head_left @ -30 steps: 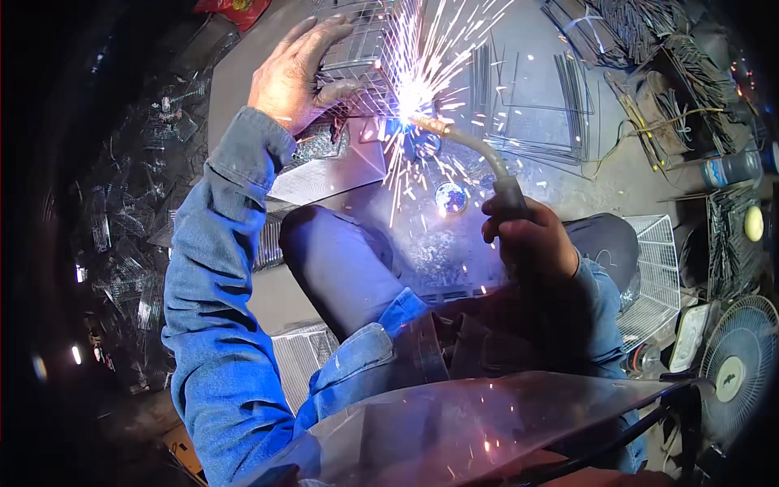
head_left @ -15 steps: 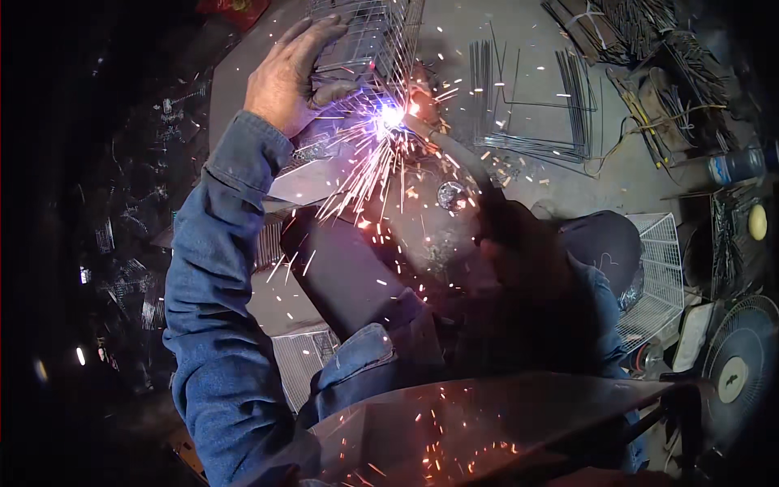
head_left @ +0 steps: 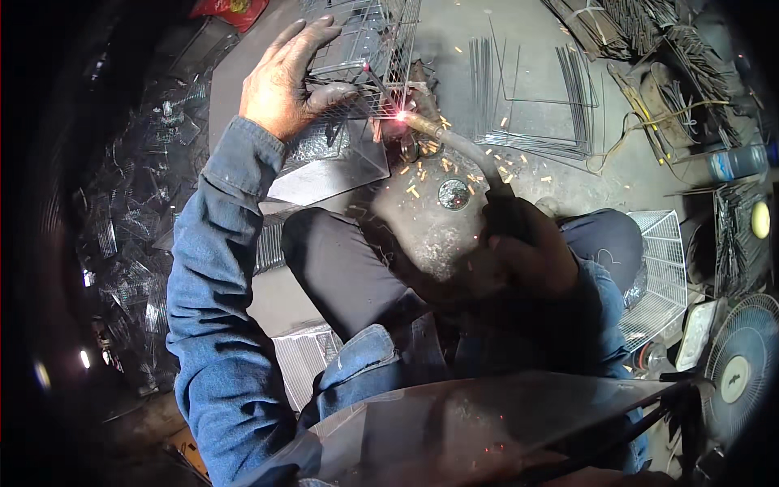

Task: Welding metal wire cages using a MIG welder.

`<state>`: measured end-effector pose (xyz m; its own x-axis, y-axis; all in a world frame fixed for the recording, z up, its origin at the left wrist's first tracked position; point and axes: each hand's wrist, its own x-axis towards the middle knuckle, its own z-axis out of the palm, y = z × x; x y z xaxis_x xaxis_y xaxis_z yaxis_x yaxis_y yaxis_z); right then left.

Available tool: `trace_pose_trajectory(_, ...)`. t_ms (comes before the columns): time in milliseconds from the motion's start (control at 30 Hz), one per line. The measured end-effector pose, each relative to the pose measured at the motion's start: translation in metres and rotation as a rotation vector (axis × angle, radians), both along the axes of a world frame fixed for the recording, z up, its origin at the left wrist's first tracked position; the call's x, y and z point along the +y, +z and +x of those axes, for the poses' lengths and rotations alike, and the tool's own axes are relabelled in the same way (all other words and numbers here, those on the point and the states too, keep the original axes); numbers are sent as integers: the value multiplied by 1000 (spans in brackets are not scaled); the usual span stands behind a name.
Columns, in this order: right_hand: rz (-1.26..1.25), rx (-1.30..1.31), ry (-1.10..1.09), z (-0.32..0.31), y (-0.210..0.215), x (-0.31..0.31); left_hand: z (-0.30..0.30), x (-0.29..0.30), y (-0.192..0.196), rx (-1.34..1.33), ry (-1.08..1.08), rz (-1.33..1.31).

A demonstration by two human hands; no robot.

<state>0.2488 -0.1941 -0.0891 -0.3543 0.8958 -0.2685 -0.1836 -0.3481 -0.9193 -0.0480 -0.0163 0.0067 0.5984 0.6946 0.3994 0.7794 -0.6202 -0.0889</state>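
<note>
The wire cage (head_left: 361, 49) sits at the far left of the concrete floor (head_left: 519, 32), my left hand (head_left: 288, 81) spread flat over its near corner, fingers open, pressing rather than gripping. My right hand (head_left: 527, 247) is closed round the welding torch (head_left: 454, 146), whose tip glows at a lower joint of the cage. I judge this weld nearly made; loose wire rods (head_left: 527, 97) to the right suggest more joints remain.

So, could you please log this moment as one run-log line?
left hand: steadies wire cage | right hand: grips welding torch | torch tip glowing at cage
</note>
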Motion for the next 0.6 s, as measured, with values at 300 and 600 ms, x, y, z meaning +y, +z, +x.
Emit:
trace_pose_trajectory(300,141,-144,-23,-9,-6,0,-5,0,-2,-33,8,-4)
trace_pose_trajectory(600,413,-516,-105,-21,0,-8,-7,5,-1,-26,-45,4)
